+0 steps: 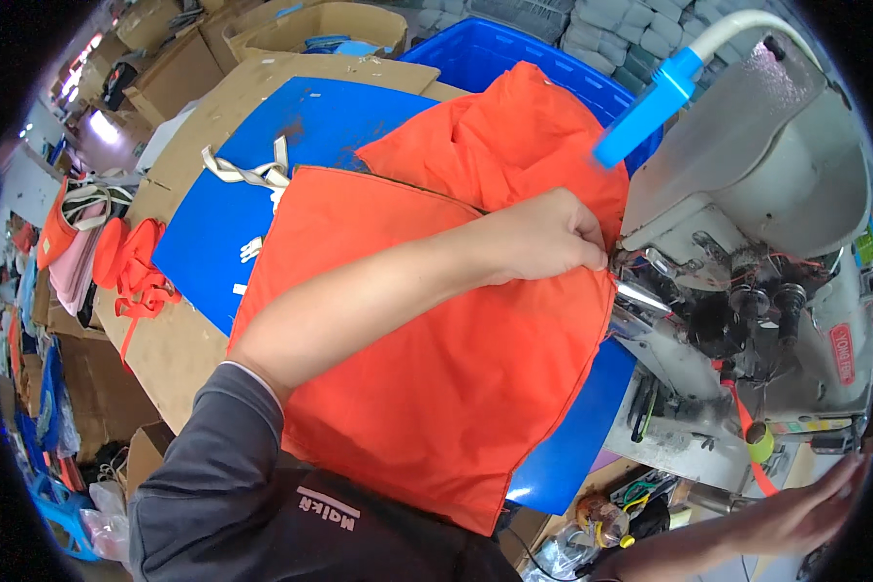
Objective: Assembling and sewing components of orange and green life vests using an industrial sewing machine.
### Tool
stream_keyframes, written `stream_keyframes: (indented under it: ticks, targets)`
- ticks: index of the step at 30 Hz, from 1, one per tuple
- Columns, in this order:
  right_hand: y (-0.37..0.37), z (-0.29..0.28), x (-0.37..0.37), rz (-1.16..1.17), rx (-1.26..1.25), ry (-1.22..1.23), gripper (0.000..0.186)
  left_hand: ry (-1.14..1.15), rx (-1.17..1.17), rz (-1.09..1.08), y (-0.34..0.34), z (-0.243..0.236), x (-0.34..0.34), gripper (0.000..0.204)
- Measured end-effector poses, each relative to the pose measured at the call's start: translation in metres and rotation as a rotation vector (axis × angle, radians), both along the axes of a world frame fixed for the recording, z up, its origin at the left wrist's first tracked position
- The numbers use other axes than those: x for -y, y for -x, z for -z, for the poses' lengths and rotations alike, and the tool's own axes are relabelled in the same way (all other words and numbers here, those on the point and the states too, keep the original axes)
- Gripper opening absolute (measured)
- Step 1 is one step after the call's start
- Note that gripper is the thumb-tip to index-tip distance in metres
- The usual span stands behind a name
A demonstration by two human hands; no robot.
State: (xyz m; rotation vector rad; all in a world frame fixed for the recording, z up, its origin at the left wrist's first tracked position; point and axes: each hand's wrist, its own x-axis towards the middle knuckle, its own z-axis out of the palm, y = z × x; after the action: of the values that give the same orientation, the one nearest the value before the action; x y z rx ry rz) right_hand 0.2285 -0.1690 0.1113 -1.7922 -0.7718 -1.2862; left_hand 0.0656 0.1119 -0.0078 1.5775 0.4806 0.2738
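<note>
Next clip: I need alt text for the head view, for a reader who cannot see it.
A person's left hand pinches the edge of an orange fabric piece at the foot of an industrial sewing machine. The right hand lies open and flat beside the machine's base. The fabric lies over a blue work surface.

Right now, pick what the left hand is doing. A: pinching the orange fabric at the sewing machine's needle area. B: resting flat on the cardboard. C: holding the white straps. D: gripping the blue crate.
A: the left hand pinches the edge of the orange fabric right beside the sewing machine; the white straps lie untouched.
</note>
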Motion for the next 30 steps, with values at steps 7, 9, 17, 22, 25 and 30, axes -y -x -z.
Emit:
stream_keyframes:
  ticks: [7, 9, 17, 22, 25, 30]
  targets:
    - [-0.066, 0.057, 0.021, 0.047, 0.277, 0.23, 0.007, 0.029, 0.055, 0.008, -0.002, 0.006, -0.005, 0.019]
    - [-0.048, 0.007, 0.022, 0.081, 0.197, 0.212, 0.011, 0.071, 0.037, -0.007, -0.004, 0.006, -0.001, 0.021]
    - [0.058, 0.125, -0.061, -0.664, -0.689, 0.523, 0.018, 0.025, 0.153, -0.078, -0.006, 0.013, -0.005, 0.015]
    - [0.072, 0.156, -0.091, -1.024, -1.187, 0.148, 0.021, 0.011, 0.18, -0.076, -0.002, 0.013, -0.003, 0.013]
    - [0.078, 0.163, -0.091, -1.039, -1.117, 0.196, 0.022, -0.257, 0.263, -0.145, 0.004, 0.019, 0.0, 0.014]
    - [0.072, 0.178, -0.098, -1.093, -1.019, 0.337, 0.019, -1.41, 0.168, -0.656, 0.021, 0.0, 0.04, 0.042]
